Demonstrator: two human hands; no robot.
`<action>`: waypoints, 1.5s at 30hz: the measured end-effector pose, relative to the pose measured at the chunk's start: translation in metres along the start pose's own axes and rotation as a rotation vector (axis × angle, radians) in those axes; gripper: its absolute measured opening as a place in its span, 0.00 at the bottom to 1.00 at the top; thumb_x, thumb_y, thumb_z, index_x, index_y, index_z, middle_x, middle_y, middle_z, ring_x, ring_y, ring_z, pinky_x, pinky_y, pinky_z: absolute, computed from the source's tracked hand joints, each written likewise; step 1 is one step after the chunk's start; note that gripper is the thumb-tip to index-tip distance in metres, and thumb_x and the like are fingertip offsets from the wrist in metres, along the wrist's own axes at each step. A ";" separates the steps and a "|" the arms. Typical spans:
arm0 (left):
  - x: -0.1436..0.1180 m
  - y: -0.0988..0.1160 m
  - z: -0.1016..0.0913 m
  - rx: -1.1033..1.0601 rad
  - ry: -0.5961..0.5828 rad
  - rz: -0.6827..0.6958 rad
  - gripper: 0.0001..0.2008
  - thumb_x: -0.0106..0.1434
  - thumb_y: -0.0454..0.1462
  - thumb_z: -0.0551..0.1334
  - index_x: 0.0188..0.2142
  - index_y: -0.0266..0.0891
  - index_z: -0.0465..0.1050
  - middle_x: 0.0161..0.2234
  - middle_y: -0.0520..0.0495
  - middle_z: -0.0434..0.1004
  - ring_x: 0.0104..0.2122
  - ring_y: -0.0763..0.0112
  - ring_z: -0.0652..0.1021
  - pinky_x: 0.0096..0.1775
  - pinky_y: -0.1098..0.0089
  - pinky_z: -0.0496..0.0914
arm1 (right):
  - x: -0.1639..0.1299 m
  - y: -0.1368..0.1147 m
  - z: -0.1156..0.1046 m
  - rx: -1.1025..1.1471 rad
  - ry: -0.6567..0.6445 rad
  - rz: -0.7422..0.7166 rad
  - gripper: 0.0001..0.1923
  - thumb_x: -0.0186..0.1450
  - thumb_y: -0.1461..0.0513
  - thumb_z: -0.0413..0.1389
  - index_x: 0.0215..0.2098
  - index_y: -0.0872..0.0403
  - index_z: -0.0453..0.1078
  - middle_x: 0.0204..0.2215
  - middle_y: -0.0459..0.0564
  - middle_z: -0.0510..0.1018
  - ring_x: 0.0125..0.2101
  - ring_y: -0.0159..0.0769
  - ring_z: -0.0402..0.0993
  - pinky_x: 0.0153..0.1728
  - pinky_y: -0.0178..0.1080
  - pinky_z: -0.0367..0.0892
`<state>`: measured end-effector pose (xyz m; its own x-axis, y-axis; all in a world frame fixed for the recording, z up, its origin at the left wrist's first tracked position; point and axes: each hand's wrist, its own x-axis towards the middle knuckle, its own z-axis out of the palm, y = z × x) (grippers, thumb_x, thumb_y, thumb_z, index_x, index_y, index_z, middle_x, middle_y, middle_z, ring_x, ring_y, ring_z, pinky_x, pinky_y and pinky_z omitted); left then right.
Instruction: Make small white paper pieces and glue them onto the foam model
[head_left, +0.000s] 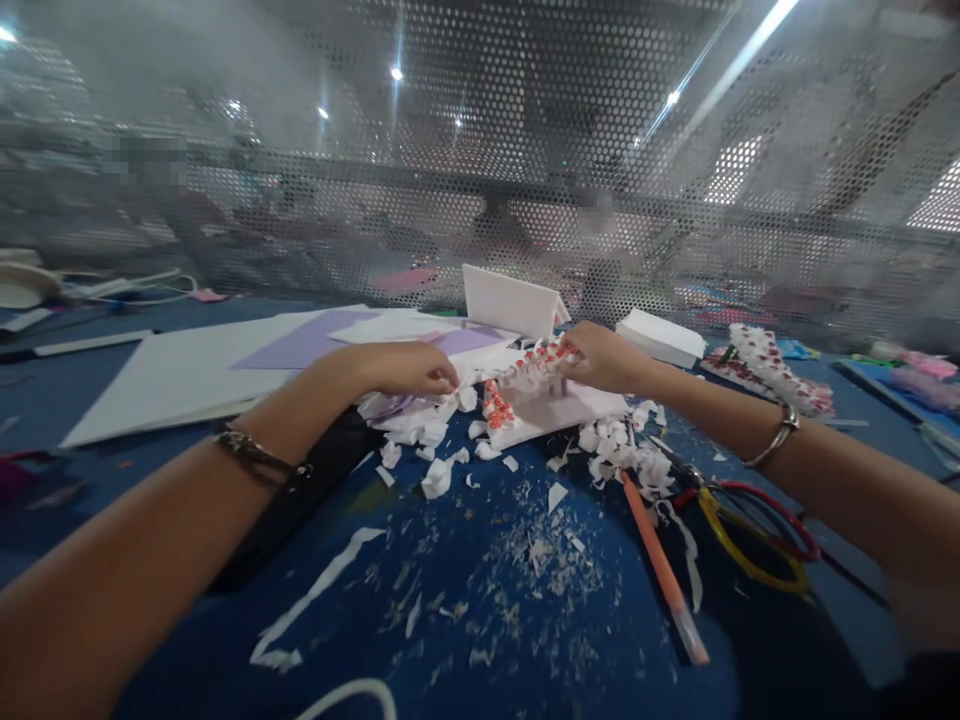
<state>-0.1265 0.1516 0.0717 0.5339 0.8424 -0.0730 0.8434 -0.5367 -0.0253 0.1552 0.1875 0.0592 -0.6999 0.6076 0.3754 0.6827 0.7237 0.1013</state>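
My right hand is closed at the upper edge of a small white paper model, its fingertips pinching the trim. Red and white bits, like tiny paper flowers, cover the model's raised edge and near left corner. To the left, my left hand has its fingers curled together over crumpled white paper scraps; what lies between the fingertips is too small to make out. Another clump of crumpled paper lies just in front of the model, on the right. A folded white card stands behind it.
Large white sheets and purple paper lie at left. An orange pen and scissors with red and yellow handles lie at right. Shreds litter the blue table. Behind are a white box, a decorated piece and perforated metal screen.
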 end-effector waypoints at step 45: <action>0.002 0.058 -0.012 -0.001 0.480 -0.062 0.45 0.48 0.58 0.56 0.58 0.34 0.45 0.30 0.44 0.72 0.27 0.66 0.71 0.28 0.72 0.59 | -0.029 0.011 -0.082 -0.112 0.232 -0.166 0.20 0.63 0.53 0.46 0.52 0.50 0.57 0.53 0.52 0.53 0.54 0.45 0.51 0.50 0.54 0.56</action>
<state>-0.0757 0.1225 0.0825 0.4505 0.7998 0.3967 0.8742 -0.4853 -0.0143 0.2005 0.1513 0.1252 -0.7461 0.3835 0.5443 0.5906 0.7586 0.2751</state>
